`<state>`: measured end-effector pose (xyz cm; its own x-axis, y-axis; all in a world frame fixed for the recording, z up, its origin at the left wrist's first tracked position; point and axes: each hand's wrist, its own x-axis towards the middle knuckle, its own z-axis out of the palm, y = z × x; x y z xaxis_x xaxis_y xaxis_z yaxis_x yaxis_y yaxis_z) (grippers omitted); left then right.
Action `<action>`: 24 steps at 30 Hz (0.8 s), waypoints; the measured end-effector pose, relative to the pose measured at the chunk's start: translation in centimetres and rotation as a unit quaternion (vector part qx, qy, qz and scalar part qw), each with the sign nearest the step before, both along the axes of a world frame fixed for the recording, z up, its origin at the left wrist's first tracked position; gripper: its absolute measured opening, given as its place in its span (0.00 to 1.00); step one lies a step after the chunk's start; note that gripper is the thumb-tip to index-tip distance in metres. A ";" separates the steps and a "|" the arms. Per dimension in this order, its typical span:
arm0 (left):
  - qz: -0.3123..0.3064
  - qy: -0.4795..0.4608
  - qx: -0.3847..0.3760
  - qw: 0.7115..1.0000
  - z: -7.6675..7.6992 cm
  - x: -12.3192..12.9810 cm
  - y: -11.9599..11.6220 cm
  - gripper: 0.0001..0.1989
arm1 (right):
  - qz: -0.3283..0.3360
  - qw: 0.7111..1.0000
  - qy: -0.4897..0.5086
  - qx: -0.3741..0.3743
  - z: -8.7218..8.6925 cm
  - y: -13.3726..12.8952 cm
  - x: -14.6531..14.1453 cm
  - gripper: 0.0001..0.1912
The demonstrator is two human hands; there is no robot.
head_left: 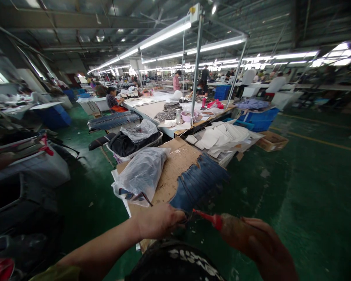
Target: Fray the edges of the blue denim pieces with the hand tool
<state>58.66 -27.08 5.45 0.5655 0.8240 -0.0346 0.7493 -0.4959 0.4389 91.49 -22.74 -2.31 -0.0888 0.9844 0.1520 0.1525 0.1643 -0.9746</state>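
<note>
One hand grips a red-nozzled bottle beside dark blue pieces.

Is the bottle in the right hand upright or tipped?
Tipped: the bottle lies aslant in the right hand, its red nozzle pointing across toward the left hand.

A bench topped with brown corrugated cardboard carries a crumpled, clear plastic bag with dark strips inside along its left side. Overlapping dark blue fabric pieces lie fanned on the right, reaching past the cardboard's edge.
</note>
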 end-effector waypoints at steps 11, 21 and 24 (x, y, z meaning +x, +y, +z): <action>-0.016 0.240 0.169 0.956 0.8 -0.2 0.3 0.06 | 0.082 0.996 -0.025 0.011 1.2 0.6 -1.2 0.16; -0.005 0.215 0.219 0.952 -0.2 -1.1 0.2 0.07 | 0.075 0.997 -0.022 -0.005 0.7 1.1 -1.6 0.15; -0.008 0.219 0.219 0.951 0.2 -1.1 0.2 0.07 | 0.053 0.996 -0.072 0.010 0.6 1.6 -1.7 0.14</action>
<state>57.58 -26.86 5.61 0.5884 0.8051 0.0744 0.8036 -0.5721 -0.1640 89.77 -21.11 -1.71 -0.2149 0.9651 0.1496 0.2705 0.2060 -0.9404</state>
